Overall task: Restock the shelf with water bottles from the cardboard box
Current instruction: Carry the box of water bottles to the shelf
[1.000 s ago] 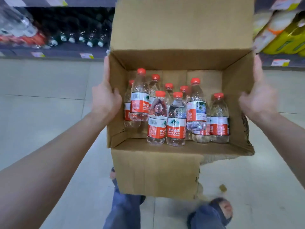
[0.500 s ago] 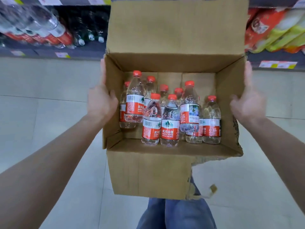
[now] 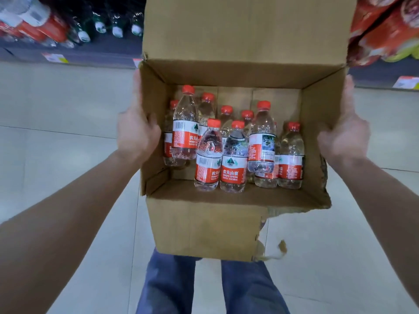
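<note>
An open cardboard box [image 3: 204, 230] hangs in front of me above the floor. My left hand [image 3: 136, 132] grips its left wall and my right hand [image 3: 344, 134] grips its right wall. Inside stand several clear water bottles [image 3: 233, 159] with red caps and red-and-white labels, some leaning on one another. The far flap stands up and hides part of the shelf [image 3: 95, 51] behind it; the near flap hangs down, torn at its right corner.
The low shelf on the far left holds water bottles [image 3: 40, 23] and dark green bottles [image 3: 115, 28]. Red and yellow-green packs [image 3: 385, 35] fill the shelf at the far right. Pale floor tiles [image 3: 56, 155] lie below, and my legs in blue jeans [image 3: 170, 286] show under the box.
The shelves have come closer and the view has tipped up slightly. Both hands have kept their grip on the box, and my legs now stand side by side beneath it.
</note>
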Available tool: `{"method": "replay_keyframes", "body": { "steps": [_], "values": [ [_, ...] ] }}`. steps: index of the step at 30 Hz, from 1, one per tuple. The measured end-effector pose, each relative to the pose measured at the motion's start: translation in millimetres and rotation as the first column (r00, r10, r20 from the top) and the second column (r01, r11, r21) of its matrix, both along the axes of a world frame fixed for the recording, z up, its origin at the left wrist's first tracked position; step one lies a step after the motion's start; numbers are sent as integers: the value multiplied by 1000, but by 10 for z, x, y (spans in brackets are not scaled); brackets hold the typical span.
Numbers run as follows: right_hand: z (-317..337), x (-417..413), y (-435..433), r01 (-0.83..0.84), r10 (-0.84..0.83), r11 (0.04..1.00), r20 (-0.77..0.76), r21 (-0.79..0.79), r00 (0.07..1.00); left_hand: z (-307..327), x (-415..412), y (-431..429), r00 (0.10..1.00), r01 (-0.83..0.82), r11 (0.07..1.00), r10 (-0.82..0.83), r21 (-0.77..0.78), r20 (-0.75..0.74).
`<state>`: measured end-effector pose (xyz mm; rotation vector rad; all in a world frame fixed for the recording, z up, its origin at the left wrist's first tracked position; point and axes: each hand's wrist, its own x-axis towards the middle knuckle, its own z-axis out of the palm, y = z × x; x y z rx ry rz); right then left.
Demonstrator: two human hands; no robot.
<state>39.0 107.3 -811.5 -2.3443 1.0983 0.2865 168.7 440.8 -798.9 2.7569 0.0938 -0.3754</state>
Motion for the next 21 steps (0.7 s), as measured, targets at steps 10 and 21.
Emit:
{"method": "replay_keyframes", "body": {
  "steps": [10, 21],
  "values": [
    [-918, 33, -170, 96, -96, 995, -38, -9, 995, -893, 60, -202, 999, 33, 996, -34, -77, -24],
    [-1795, 60, -273, 90, -92, 995, -52, -47, 994, -1969, 126, -293, 997, 39, 996, -44, -78, -59]
  ]
}}
